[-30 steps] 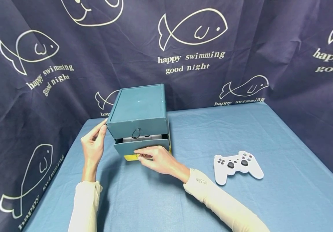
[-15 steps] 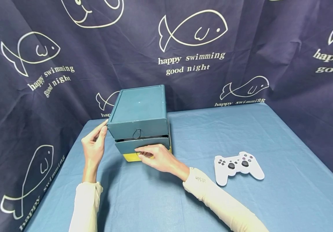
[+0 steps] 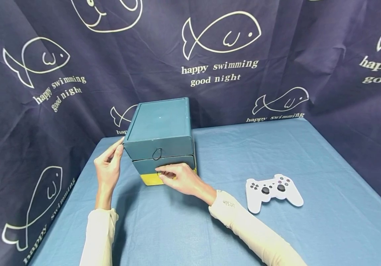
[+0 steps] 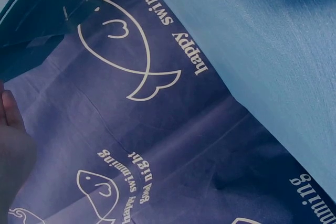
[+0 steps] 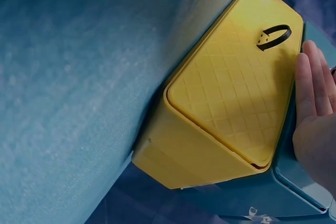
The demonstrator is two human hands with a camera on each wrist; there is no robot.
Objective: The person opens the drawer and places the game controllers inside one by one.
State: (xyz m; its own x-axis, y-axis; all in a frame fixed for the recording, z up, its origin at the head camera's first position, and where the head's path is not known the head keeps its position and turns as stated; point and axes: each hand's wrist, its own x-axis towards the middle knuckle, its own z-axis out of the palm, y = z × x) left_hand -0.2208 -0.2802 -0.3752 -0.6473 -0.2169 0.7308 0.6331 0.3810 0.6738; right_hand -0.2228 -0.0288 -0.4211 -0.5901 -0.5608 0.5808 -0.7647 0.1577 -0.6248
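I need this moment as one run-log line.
left hand: touches corner of top box; right hand: at middle drawer; middle drawer: looks closed; white controller: on table

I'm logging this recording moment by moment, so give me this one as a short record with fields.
Top: teal drawer, shut
Middle: second teal drawer, looks shut
Bottom: yellow drawer, shut
Left hand: at the top drawer's left front corner
Right hand: at the second drawer's front
Off to the right: white game controller, on blue tablecloth

Upper drawers (image 3: 177, 146): teal; bottom drawer (image 5: 226, 82): yellow, crosshatched. Gamepad (image 3: 273, 190), 4 o'clock: white. Curtain (image 3: 223, 92), 12 o'clock: navy, white fish pattern.
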